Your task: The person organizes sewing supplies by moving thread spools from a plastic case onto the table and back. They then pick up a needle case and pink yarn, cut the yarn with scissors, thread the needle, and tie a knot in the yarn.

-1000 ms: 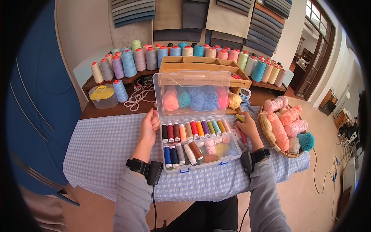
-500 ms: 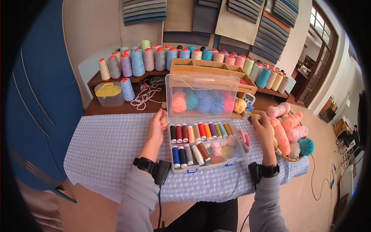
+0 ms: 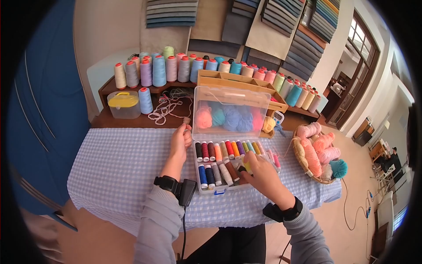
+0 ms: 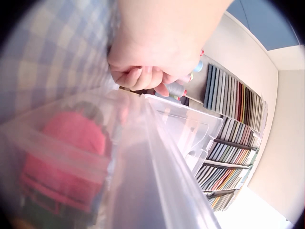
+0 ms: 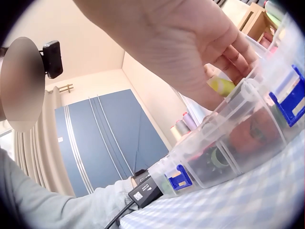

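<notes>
Two rows of thread spools [image 3: 218, 152] lie in the open clear box [image 3: 205, 191], its lid [image 3: 231, 94] raised. In the head view my right hand [image 3: 270, 180] pinches a yellow-green spool [image 3: 248, 168] over the front row, right of a brown spool [image 3: 231, 170]. The right wrist view shows that spool [image 5: 222, 86] between thumb and fingers at the box's front wall [image 5: 228, 124]; its far end is hidden. My left hand [image 3: 179, 143] is beside the box's left edge, fingers curled, with nothing visible in them; the left wrist view shows this hand [image 4: 152, 52] from behind.
Large thread cones [image 3: 159, 71] line the back shelf, near a wooden organizer [image 3: 228, 79]. A yellow-lidded tub [image 3: 124, 105] and loose cord [image 3: 165, 110] are at the back left. On the right, a basket [image 3: 300, 156] holds yarn skeins. Checked cloth [image 3: 118, 176] covers the table.
My right hand has moved left from the table beside the box to above its front row, carrying the yellow-green spool. My left hand has stayed by the box's left edge.
</notes>
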The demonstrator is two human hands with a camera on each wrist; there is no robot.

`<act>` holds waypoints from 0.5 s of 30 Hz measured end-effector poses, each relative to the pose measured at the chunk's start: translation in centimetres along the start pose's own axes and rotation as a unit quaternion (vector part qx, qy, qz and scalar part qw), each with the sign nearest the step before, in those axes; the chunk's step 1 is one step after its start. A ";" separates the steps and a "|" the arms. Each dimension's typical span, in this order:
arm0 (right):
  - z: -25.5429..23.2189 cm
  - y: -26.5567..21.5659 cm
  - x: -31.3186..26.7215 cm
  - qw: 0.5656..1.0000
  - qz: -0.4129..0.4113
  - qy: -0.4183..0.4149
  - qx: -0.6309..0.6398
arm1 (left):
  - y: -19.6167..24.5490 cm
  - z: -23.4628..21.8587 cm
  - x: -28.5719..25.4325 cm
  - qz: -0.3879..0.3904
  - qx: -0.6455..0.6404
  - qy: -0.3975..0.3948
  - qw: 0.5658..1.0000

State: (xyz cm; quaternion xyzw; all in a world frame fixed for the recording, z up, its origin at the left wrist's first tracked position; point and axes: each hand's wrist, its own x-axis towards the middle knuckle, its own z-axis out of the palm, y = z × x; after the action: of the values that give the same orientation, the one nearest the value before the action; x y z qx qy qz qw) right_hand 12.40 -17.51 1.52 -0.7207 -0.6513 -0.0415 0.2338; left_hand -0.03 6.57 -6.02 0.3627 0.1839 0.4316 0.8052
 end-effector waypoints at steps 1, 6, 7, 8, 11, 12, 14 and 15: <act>0.0 0.2 -0.1 1.000 -0.009 0.004 -0.021 | 0.0 0.0 -0.1 0.006 0.004 -0.004 1.000; -0.5 1.5 -0.3 0.997 0.020 0.009 -0.072 | 0.1 -0.1 0.1 0.010 -0.007 0.007 1.000; -0.9 1.5 -0.3 0.997 0.027 0.000 -0.066 | 0.0 -0.2 0.1 0.008 -0.009 0.012 1.000; -1.4 1.4 -0.3 0.996 0.069 -0.051 -0.029 | 0.0 -0.2 0.2 0.009 -0.010 0.013 1.000; -2.1 0.6 -0.2 0.991 0.081 -0.102 0.037 | 0.0 -0.1 0.1 0.010 -0.001 0.017 1.000; -2.1 0.4 -0.1 0.991 0.080 -0.103 0.034 | 0.0 -0.1 0.1 0.010 -0.004 0.017 1.000; -1.7 -0.2 0.2 0.990 0.085 -0.099 0.051 | 0.0 -0.1 0.1 0.011 0.002 0.014 1.000; -1.5 -0.4 0.2 0.990 0.085 -0.100 0.051 | 0.1 -0.1 0.0 0.011 0.001 0.014 1.000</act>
State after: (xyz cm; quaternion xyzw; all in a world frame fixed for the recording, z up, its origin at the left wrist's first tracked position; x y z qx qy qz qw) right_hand 12.42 -17.86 3.02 -0.7609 -0.6094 0.0838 0.2065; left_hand -0.13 6.65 -6.06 0.3593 0.1921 0.4454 0.7973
